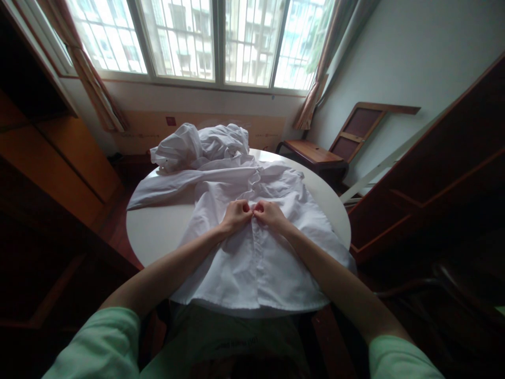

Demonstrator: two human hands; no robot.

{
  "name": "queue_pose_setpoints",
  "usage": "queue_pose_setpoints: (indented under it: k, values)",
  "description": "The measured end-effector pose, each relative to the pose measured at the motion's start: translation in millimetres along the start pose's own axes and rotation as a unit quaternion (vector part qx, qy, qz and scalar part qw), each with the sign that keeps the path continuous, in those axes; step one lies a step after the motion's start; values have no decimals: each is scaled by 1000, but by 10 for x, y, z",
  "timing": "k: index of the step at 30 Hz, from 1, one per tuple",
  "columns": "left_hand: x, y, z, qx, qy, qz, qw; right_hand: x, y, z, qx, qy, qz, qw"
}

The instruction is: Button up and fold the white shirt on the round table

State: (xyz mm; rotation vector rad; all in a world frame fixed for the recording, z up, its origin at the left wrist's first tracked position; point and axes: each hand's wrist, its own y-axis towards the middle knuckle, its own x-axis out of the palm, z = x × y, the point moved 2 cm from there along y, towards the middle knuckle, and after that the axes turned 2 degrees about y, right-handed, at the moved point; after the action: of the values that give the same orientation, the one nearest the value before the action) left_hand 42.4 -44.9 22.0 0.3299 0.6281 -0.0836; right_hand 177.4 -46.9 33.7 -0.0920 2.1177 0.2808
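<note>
A white button-up shirt lies spread front-up on a round white table, its hem hanging over the near edge. My left hand and my right hand meet at the shirt's front placket, about mid-chest. Both hands have their fingers pinched on the fabric edges there, thumbs almost touching. One sleeve stretches out to the left across the table. At the far edge of the table a heap of crumpled white cloth is piled up.
A wooden chair stands beyond the table on the right, with a framed panel leaning on the wall. Dark wooden furniture flanks both sides. A barred window with curtains fills the far wall.
</note>
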Motion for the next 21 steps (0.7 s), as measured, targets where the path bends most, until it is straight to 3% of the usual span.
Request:
queue_pose_setpoints:
  k: [6, 21]
  values:
    - [23, 30, -59, -9, -23, 6, 1000, 9, -13, -9, 17, 69, -19, 997]
    - [88, 95, -217, -42, -154, -2, 987, -70, -53, -58, 29, 94, -12, 995]
